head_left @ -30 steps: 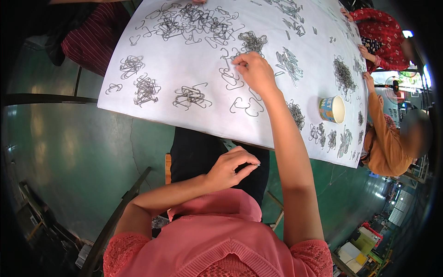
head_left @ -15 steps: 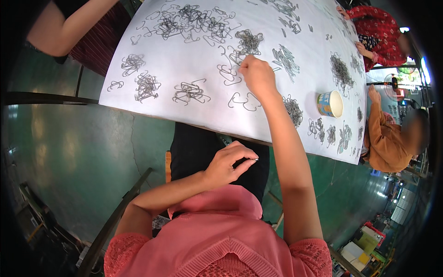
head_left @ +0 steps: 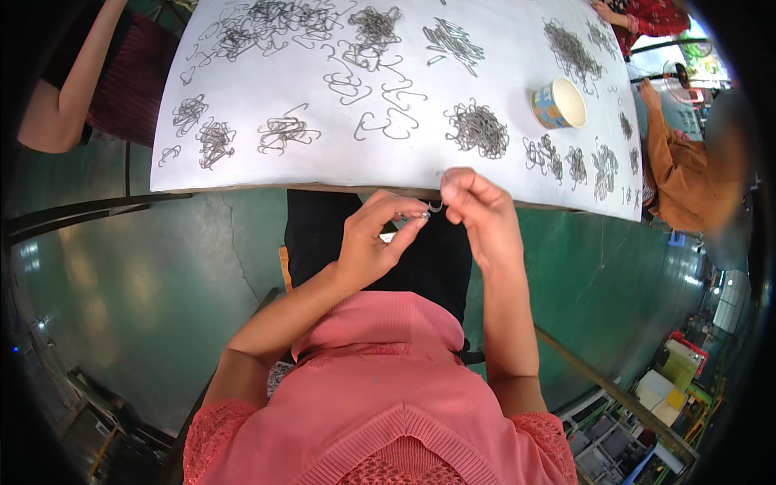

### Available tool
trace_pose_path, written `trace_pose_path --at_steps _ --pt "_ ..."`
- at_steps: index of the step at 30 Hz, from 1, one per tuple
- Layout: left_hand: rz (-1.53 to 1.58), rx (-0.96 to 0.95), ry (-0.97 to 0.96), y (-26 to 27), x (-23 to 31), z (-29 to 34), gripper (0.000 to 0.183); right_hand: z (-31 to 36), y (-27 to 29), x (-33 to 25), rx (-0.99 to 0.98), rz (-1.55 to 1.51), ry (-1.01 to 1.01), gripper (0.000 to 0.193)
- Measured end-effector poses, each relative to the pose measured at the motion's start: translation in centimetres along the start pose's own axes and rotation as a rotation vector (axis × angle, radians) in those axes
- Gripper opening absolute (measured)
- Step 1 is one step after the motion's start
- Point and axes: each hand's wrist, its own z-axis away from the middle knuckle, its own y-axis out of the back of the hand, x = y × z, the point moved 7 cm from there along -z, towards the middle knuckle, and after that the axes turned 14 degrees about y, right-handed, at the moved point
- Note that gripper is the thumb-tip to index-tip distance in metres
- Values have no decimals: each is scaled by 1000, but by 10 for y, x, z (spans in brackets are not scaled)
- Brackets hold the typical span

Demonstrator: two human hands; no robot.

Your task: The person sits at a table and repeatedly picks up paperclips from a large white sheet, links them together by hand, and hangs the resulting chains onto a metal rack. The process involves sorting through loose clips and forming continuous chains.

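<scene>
Just off the near edge of the white-covered table, my two hands meet above my lap. Between thumb and fingers my left hand pinches a small metal piece, mostly hidden by the fingertips. My right hand is closed in a pinch on a thin, curved wire hook, whose bent end comes close to the left fingertips. Whether the two metal parts touch, I cannot tell. A few loose wire hooks lie on the table beyond my hands, beside a dense pile of hooks.
A printed paper cup stands right of the pile. More heaps of hooks and a cluster of short metal strips are spread farther back. A co-worker's arm is at the left; a person in a brown top sits at the right.
My right hand has come back from the hooks on the table to my left hand, bringing a wire hook. My left hand has risen slightly. The view has shifted, so the table sits higher.
</scene>
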Motion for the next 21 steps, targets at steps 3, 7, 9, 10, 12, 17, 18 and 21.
trace_pose_path --at_steps 3,7,9,10,12,17,18,21 --pt "-23 -15 7 -5 0 -1 23 27 8 9 67 -67 32 5" --pt "-56 -26 9 -10 -1 0 24 34 12 17 170 -65 113 3" --pt "-63 -19 9 -13 -1 0 26 34 11 16 211 -67 157 3" --pt "-66 -14 9 -14 0 0 26 35 9 14 222 -81 208 4" --pt "-78 -17 -17 -17 0 0 29 38 6 6 244 -62 329 4" --pt "-55 -1 -37 -21 -1 0 36 39 9 4 243 -40 362 4" --pt "-45 6 -34 -21 -1 -2 36 39 10 5 241 -38 344 5" --pt "-28 6 -14 -22 -3 -4 36 40 15 8 249 -27 313 5"
